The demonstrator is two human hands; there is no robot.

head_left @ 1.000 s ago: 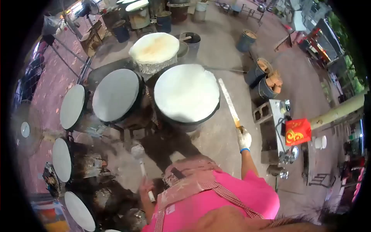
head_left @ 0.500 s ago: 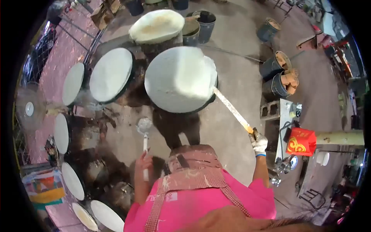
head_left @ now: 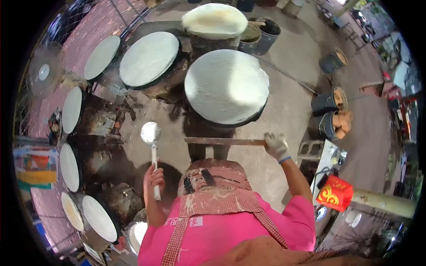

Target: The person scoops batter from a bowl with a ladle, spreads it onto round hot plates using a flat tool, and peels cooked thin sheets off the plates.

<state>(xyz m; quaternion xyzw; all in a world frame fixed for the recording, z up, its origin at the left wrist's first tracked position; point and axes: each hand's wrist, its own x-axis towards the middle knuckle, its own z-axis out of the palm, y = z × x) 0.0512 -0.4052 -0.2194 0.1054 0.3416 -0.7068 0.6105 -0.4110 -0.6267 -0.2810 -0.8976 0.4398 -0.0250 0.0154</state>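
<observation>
My left hand (head_left: 155,175), bare, is closed round the pale handle of a ladle (head_left: 151,133) whose round bowl points away from me. My gloved right hand (head_left: 277,146) grips one end of a long, flat spreading stick (head_left: 225,141), which lies level across in front of my apron. Just beyond the stick is a large round griddle (head_left: 253,120) with a dark rim. A white layer (head_left: 224,88) covers most of its top, with an uneven edge at the upper right. Neither the ladle nor the stick touches it.
Several more white-topped round griddles (head_left: 149,59) curve round my left side. A domed white-topped one (head_left: 214,21) stands at the back, beside dark buckets (head_left: 267,36). At right are buckets of brown pieces (head_left: 333,125), a cinder block (head_left: 309,150) and a red bag (head_left: 335,193).
The stick has left the griddle's right edge and swung to lie crosswise nearer my body. The ladle is still in my left hand. My view has shifted, and the griddle's white edge looks smoother.
</observation>
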